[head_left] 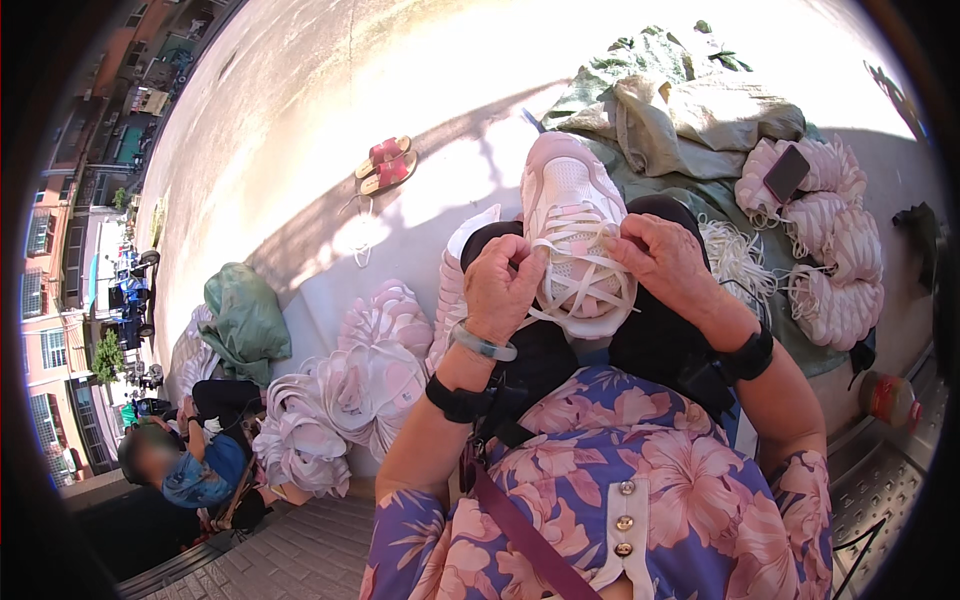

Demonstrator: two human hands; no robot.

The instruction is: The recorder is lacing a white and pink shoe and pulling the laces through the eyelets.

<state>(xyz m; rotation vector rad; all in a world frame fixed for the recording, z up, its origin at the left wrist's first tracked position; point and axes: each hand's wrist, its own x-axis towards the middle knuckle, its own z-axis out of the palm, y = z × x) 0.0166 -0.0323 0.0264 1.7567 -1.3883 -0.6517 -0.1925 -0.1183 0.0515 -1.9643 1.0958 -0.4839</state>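
Note:
A pale pink and white sneaker (562,170) rests across my lap with its toe pointing away from me. White laces (590,272) criss-cross over its tongue. My left hand (500,288) is closed at the sneaker's left side, thumb and forefinger pinched on a lace. On the opposite side my right hand (665,262) pinches a lace as well, its fingers curled near the upper eyelets. Loose white laces (735,255) lie in a heap just beyond my right wrist.
Stacks of pale shoe pieces lie at left (370,395) and right (840,260); a dark phone (787,173) tops the right one. Green sacks (660,125) spread ahead. Red sandals (388,170) sit farther off. Another person (205,465) sits at left, near a green bag (245,315).

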